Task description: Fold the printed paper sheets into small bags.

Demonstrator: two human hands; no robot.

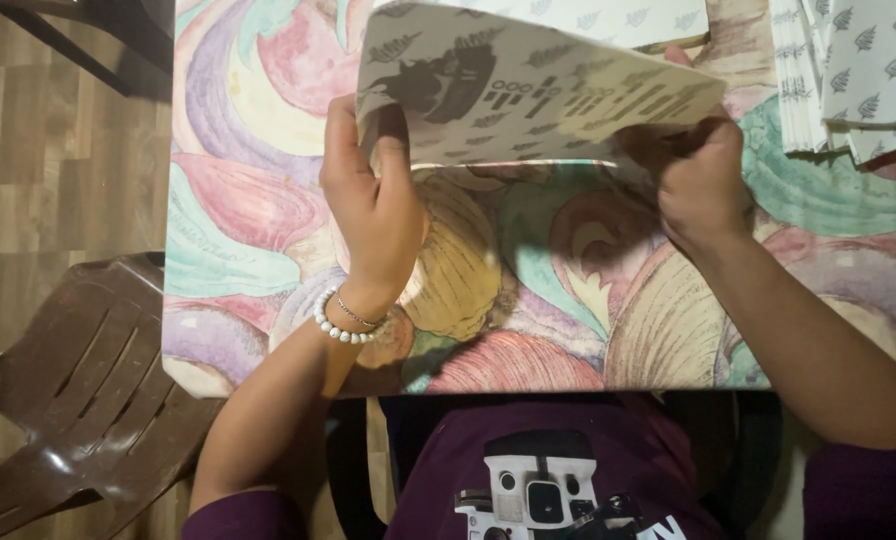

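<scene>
While lifted, both hands grip printed paper bag (528, 90).

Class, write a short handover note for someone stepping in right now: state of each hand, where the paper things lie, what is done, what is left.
Left hand: grips the left edge of the printed paper sheet, lifted over the table.
Right hand: pinches the sheet's right edge.
Stack of similar leaf-patterned sheets: top right of the table.
Brown plastic chair: to the left.
Done: sheet is held with a fold line along its lower edge.
Left: sheet not yet laid down.
</scene>
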